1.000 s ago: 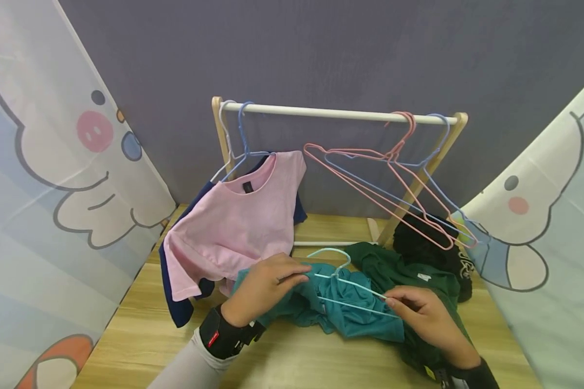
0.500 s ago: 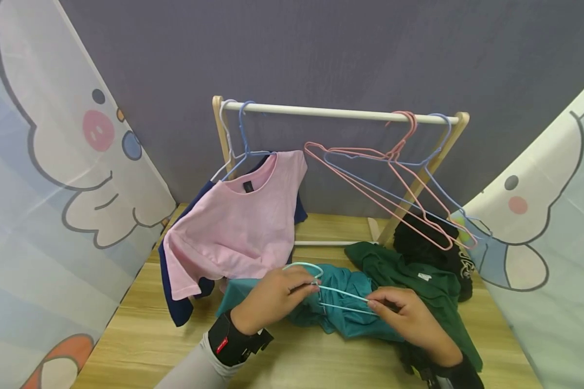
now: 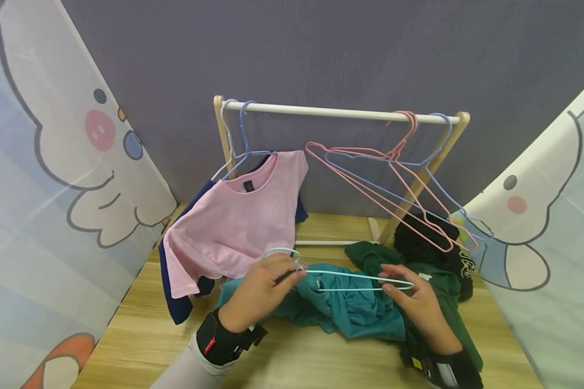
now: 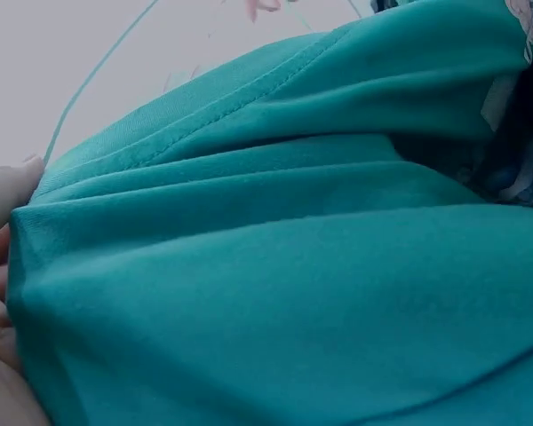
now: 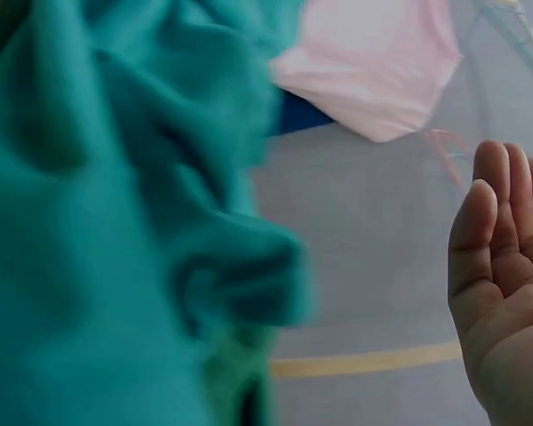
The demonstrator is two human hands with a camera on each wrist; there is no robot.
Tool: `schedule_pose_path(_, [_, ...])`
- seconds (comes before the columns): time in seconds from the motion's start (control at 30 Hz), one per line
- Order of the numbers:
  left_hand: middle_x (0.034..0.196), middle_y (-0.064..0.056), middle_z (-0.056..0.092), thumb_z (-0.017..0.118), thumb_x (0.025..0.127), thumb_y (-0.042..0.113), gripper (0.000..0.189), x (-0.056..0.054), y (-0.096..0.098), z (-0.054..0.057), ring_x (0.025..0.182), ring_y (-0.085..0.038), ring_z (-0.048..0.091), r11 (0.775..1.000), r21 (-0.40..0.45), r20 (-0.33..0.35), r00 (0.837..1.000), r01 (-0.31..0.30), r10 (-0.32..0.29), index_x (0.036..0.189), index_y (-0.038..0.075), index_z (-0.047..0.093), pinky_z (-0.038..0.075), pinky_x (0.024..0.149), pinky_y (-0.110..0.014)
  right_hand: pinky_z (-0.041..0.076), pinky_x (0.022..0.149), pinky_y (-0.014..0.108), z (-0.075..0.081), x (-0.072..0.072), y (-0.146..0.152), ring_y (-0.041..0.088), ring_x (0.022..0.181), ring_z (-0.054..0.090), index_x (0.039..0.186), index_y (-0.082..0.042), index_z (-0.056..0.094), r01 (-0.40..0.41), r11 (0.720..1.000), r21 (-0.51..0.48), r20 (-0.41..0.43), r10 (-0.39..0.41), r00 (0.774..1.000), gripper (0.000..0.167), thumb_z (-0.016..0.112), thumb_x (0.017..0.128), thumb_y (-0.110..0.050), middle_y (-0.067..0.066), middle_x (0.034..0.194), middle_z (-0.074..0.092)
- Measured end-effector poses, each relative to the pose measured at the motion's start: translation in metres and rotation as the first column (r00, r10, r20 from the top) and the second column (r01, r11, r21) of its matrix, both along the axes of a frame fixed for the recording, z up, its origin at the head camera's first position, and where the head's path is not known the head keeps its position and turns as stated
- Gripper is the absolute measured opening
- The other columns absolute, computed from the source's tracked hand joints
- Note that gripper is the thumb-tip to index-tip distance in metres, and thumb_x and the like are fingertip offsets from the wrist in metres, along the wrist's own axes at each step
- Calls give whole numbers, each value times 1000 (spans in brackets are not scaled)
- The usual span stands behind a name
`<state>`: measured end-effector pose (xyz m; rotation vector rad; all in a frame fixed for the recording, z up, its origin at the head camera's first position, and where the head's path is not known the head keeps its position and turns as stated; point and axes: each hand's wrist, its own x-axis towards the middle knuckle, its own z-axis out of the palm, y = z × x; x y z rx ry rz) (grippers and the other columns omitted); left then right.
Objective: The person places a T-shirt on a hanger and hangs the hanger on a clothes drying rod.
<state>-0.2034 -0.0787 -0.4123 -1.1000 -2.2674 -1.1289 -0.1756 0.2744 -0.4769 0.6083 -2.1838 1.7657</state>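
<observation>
A mint-green clothes hanger [image 3: 350, 275] lies level over a crumpled teal shirt [image 3: 365, 310]. My left hand [image 3: 260, 289] pinches the shirt together with the hanger near the base of its hook. In the left wrist view, the thumb [image 4: 13, 191] presses the teal cloth [image 4: 249, 284], and the thin hanger wire runs up from it. My right hand [image 3: 416, 302] is around the hanger's right end, thumb and fingers apart. The right wrist view shows that hand [image 5: 515, 275] with its fingers extended, beside the blurred teal cloth [image 5: 89, 248].
Behind stands a rack with a white rail [image 3: 321, 112]. A pink shirt [image 3: 253, 221] and a navy garment [image 3: 177, 308] hang at its left, pink hangers [image 3: 394, 156] and a blue hanger [image 3: 433, 162] at its right. A dark green shirt [image 3: 448, 292] and black garment [image 3: 418, 237] lie right.
The hanger has shifted left, then lifted slightly, its right end now showing beyond my right hand. The right fingers have loosened from its shoulder. My left hand keeps its pinch.
</observation>
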Motion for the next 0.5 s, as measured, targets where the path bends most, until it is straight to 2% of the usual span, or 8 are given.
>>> schedule_pose_path(0.1, [107,4,76,74,97,19,13,1,-1,1,107,-11,69,1000,0,-28,1000,-5,5,108,15,78,58,91,-29,59,83,17,-16,-9,-7,3,104,72,130,5,64,-41,999,21,50,40,998,39,63,93,16,-2,112,76])
schedule_pose_path(0.23, [103,4,76,75,96,17,10,1,-1,1,102,-11,69,1000,13,-66,998,-6,6,106,14,78,57,88,-26,58,84,20,-35,-21,-24,13,107,71,131,5,63,-47,986,158,81,35,996,39,70,93,6,17,114,73])
schedule_pose_path(0.33, [99,4,74,75,96,16,6,0,-1,1,97,-10,68,1000,28,-91,996,-1,4,102,14,76,56,84,-24,58,87,21,-44,-30,-39,26,111,71,132,5,64,0,966,257,136,-37,990,39,74,95,-4,24,120,71])
schedule_pose_path(0.4, [98,4,73,74,97,16,5,0,-1,1,95,-10,68,1000,29,-104,995,-4,7,102,15,76,55,83,-23,57,91,21,-48,-36,-49,32,116,69,134,5,63,27,955,295,191,-86,978,42,74,96,-11,23,127,70])
schedule_pose_path(0.5, [98,5,72,74,97,17,6,1,-2,1,94,-9,68,1000,24,-105,994,-13,16,102,15,76,55,83,-21,54,96,21,-49,-42,-59,32,122,66,138,3,62,46,937,345,253,-140,957,46,73,98,-19,19,134,68])
